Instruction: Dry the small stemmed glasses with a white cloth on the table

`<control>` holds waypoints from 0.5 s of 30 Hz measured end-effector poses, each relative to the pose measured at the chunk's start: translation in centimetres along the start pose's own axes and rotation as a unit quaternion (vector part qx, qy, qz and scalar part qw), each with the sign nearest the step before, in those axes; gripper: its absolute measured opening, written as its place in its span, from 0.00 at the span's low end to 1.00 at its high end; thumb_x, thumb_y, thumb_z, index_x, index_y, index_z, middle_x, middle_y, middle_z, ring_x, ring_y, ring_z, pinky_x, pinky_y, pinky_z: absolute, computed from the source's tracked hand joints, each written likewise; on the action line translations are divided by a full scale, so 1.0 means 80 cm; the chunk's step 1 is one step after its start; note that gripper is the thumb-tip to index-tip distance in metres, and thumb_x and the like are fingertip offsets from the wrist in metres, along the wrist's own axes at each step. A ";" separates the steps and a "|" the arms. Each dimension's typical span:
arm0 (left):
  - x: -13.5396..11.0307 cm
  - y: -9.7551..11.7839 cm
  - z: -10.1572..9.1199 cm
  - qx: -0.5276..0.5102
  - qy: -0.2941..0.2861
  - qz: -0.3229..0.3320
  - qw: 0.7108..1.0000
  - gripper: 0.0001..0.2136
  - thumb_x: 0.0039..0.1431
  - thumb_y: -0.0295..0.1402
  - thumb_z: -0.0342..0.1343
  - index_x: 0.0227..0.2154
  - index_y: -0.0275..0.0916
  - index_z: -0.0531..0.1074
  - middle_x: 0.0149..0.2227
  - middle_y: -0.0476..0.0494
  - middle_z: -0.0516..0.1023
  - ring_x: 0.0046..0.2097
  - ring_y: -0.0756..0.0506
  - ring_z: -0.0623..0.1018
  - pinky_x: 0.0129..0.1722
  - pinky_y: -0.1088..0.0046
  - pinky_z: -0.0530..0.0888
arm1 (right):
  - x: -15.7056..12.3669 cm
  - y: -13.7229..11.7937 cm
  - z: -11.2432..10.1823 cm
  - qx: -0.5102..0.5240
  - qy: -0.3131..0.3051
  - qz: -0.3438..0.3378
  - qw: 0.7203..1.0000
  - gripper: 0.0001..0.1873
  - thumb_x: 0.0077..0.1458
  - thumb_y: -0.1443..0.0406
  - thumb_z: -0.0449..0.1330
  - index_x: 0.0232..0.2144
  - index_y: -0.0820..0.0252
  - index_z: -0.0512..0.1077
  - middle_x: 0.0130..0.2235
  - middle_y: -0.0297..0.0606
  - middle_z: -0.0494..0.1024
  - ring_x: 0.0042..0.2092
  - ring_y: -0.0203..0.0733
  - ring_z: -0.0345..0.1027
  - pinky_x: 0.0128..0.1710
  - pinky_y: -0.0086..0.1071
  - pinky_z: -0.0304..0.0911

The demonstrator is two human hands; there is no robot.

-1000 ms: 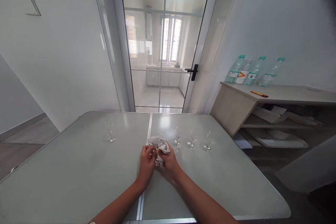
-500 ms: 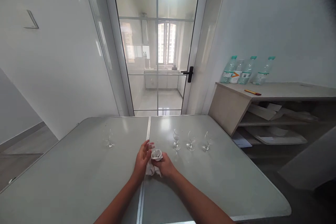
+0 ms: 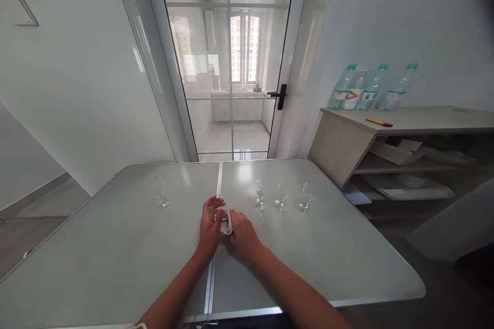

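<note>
Above the table's middle seam, my left hand (image 3: 209, 220) has its fingers curled round a clear stemmed glass (image 3: 219, 199), whose bowl points away from me. My right hand (image 3: 242, 234) grips a white cloth (image 3: 227, 223), which is folded over the near end of the glass. Its fingertips and most of the cloth are hidden between the two hands. To the right of my hands, a short-stemmed glass (image 3: 261, 196) stands upright, with a second glass (image 3: 281, 198) and a third glass (image 3: 305, 198) beside it. Another clear glass (image 3: 162, 196) stands on the left half of the table.
The grey table (image 3: 116, 247) has a metal seam and a raised metal edge. At the right stands a wooden shelf unit (image 3: 343, 146) with several plastic bottles (image 3: 370, 90) and a yellow-red object (image 3: 378, 122) on top. A glass door (image 3: 250, 133) lies beyond the table.
The view has tilted down a little. My right hand has turned over the cloth, closing it round the near end of the glass, whose round foot showed before. My left hand keeps its hold.
</note>
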State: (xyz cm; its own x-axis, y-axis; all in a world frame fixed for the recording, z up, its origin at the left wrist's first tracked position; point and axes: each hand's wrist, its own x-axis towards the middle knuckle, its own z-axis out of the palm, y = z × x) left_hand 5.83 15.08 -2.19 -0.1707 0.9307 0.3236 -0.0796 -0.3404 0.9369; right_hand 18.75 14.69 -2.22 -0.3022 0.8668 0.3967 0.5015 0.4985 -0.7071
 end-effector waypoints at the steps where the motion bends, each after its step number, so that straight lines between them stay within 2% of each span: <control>1: -0.001 0.000 0.000 -0.004 0.002 -0.006 1.000 0.25 0.63 0.50 0.59 0.57 0.41 0.65 0.53 0.35 0.76 0.55 0.40 0.78 0.55 0.61 0.73 | -0.001 -0.003 0.003 0.061 -0.010 0.022 0.998 0.04 0.56 0.67 0.56 0.35 0.59 0.69 0.32 0.38 0.75 0.33 0.42 0.66 0.37 0.34 0.62; 2: -0.001 0.000 0.000 -0.012 0.001 -0.018 1.000 0.25 0.63 0.50 0.58 0.56 0.41 0.67 0.52 0.36 0.77 0.53 0.41 0.78 0.54 0.62 0.73 | -0.002 -0.005 0.005 0.161 -0.031 0.056 0.985 0.04 0.56 0.65 0.58 0.34 0.59 0.70 0.31 0.37 0.75 0.32 0.41 0.66 0.36 0.33 0.62; 3: -0.002 0.001 0.000 -0.025 0.000 -0.033 0.999 0.24 0.64 0.51 0.57 0.55 0.41 0.68 0.51 0.37 0.78 0.51 0.42 0.79 0.53 0.63 0.74 | -0.003 -0.007 0.005 0.267 -0.059 0.091 0.957 0.07 0.56 0.61 0.60 0.33 0.59 0.70 0.30 0.36 0.74 0.31 0.40 0.65 0.35 0.32 0.62; 5: 0.000 0.003 0.000 -0.068 -0.002 -0.071 0.995 0.24 0.64 0.53 0.55 0.52 0.40 0.70 0.48 0.37 0.80 0.47 0.42 0.80 0.50 0.64 0.75 | -0.002 -0.010 0.003 0.422 -0.117 0.147 0.887 0.14 0.54 0.55 0.64 0.32 0.61 0.72 0.29 0.36 0.74 0.29 0.39 0.65 0.33 0.32 0.63; 7: 0.002 0.005 0.001 -0.106 -0.002 -0.105 0.989 0.25 0.64 0.55 0.52 0.51 0.39 0.71 0.47 0.37 0.81 0.45 0.43 0.80 0.48 0.64 0.76 | 0.000 -0.009 -0.001 0.497 -0.143 0.187 0.835 0.18 0.51 0.52 0.67 0.33 0.61 0.73 0.29 0.37 0.75 0.29 0.38 0.66 0.32 0.32 0.64; 8: 0.003 0.006 0.002 -0.112 0.002 -0.110 0.988 0.25 0.64 0.56 0.52 0.50 0.39 0.72 0.46 0.37 0.81 0.44 0.43 0.81 0.47 0.63 0.76 | 0.000 -0.008 -0.002 0.504 -0.146 0.190 0.830 0.18 0.50 0.52 0.67 0.33 0.61 0.73 0.29 0.37 0.75 0.29 0.38 0.66 0.32 0.32 0.63; 9: 0.003 0.006 0.002 -0.107 0.005 -0.104 0.989 0.25 0.64 0.55 0.52 0.50 0.39 0.71 0.46 0.38 0.81 0.44 0.42 0.80 0.47 0.63 0.76 | 0.000 -0.007 -0.003 0.488 -0.142 0.179 0.842 0.16 0.51 0.54 0.67 0.33 0.61 0.73 0.30 0.36 0.75 0.30 0.38 0.66 0.33 0.32 0.63; 10: 0.003 0.006 0.002 -0.093 0.004 -0.088 0.992 0.24 0.64 0.55 0.53 0.50 0.39 0.71 0.46 0.38 0.80 0.45 0.42 0.80 0.48 0.63 0.76 | 0.000 -0.005 -0.003 0.447 -0.130 0.158 0.871 0.13 0.52 0.56 0.66 0.32 0.60 0.72 0.30 0.36 0.74 0.30 0.38 0.65 0.33 0.31 0.62; 12: 0.001 0.006 0.001 -0.055 -0.002 -0.035 0.998 0.23 0.64 0.53 0.56 0.53 0.41 0.70 0.47 0.39 0.79 0.49 0.42 0.79 0.51 0.63 0.74 | -0.003 -0.004 0.000 0.293 -0.079 0.106 0.947 0.05 0.53 0.63 0.62 0.32 0.59 0.71 0.29 0.34 0.73 0.29 0.37 0.63 0.33 0.30 0.58; 13: 0.000 0.005 0.001 -0.038 -0.006 -0.007 0.999 0.24 0.64 0.52 0.56 0.54 0.42 0.68 0.48 0.39 0.78 0.51 0.42 0.78 0.53 0.63 0.72 | -0.005 -0.004 0.002 0.201 -0.050 0.085 0.975 0.03 0.52 0.66 0.60 0.33 0.59 0.71 0.28 0.33 0.73 0.29 0.37 0.62 0.32 0.30 0.56; 15: -0.003 0.003 -0.001 -0.017 -0.004 0.029 0.999 0.24 0.65 0.51 0.56 0.56 0.43 0.66 0.49 0.39 0.77 0.55 0.42 0.76 0.56 0.63 0.70 | -0.009 -0.005 0.004 0.069 -0.007 0.060 0.996 0.07 0.52 0.70 0.56 0.34 0.59 0.71 0.28 0.33 0.74 0.28 0.37 0.61 0.32 0.30 0.54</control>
State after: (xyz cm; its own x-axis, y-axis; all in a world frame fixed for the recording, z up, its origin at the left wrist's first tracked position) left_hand 5.80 14.79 -2.01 -0.1681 0.9104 0.3780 -0.1030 -0.3976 0.9118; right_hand 18.48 13.85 -2.42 -0.2580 0.9191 0.2979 0.4190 0.3842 -0.8227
